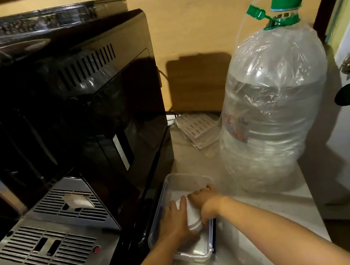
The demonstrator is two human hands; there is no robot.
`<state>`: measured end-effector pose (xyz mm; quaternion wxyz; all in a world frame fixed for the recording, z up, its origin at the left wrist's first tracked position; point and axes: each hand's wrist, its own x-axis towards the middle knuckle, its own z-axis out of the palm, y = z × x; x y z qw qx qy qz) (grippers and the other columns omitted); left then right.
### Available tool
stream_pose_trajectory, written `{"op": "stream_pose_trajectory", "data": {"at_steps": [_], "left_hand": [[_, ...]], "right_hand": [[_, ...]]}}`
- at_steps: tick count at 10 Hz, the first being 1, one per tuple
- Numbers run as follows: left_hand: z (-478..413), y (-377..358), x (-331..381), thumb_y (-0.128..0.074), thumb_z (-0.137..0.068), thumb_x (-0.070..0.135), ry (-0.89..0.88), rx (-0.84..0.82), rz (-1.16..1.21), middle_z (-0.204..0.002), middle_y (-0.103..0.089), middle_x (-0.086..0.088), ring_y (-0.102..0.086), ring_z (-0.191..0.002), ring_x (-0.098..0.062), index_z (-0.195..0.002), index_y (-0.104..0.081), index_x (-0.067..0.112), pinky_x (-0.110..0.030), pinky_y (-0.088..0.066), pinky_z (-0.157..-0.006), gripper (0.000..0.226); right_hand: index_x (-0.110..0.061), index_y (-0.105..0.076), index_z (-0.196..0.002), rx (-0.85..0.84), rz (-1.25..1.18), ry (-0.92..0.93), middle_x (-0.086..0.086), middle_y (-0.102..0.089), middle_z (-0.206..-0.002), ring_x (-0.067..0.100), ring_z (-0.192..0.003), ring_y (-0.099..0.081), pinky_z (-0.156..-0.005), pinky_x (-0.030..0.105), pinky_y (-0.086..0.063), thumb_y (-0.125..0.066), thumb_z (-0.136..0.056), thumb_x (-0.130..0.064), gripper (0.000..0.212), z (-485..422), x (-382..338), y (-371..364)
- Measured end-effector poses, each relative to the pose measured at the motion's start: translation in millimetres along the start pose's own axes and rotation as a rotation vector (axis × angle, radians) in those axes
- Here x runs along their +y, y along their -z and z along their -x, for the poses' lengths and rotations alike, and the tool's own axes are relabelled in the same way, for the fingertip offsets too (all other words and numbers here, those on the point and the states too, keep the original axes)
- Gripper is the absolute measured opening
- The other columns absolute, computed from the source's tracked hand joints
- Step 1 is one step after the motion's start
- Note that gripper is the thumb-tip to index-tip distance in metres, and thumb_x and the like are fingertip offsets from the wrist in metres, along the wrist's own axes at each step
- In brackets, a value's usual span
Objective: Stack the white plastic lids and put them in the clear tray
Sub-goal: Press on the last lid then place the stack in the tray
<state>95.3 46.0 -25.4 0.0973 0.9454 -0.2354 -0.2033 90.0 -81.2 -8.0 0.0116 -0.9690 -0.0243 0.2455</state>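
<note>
Head view: low in the frame's centre we press both hands into the clear tray, a rectangular transparent plastic box with rounded corners standing on the pale table. Our left hand and right hand clasp the stack of white plastic lids between them, smooth and round-edged, inside the tray. Filling the upper left is a glossy black coffee machine with a slotted steel drip grille. At right stands a large ribbed clear water bottle, wrapped in crinkled film, with a green cap.
</note>
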Motion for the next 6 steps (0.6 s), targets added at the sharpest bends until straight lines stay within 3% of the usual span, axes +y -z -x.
{"op": "stream_pose_trajectory", "data": {"at_steps": [4,6], "left_hand": [[-8.9,-4.4,-2.7,-0.075,-0.063,0.051,-0.036,-0.044,-0.069,-0.151,-0.012,-0.013,-0.016,-0.138,-0.034,-0.144,0.006,0.021,-0.045,-0.031,-0.106,0.118],[-12.9,8.0,0.2,-0.072,-0.063,0.054,-0.075,0.011,0.01,-0.151,-0.012,-0.012,-0.014,-0.139,-0.032,-0.144,0.004,0.021,-0.043,-0.034,-0.106,0.116]], "right_hand": [[-0.011,-0.025,-0.142,-0.046,0.047,-0.015,0.013,-0.04,-0.144,0.032,-0.133,-0.035,-0.114,0.046,-0.016,-0.068,-0.078,-0.023,0.078,0.2,-4.0,5.5],[-0.012,-0.025,-0.143,0.01,-0.136,-0.045,0.014,-0.04,-0.143,0.033,-0.129,-0.04,-0.105,0.038,-0.036,-0.075,-0.073,-0.025,0.087,11.3,2.2,20.1]]}}
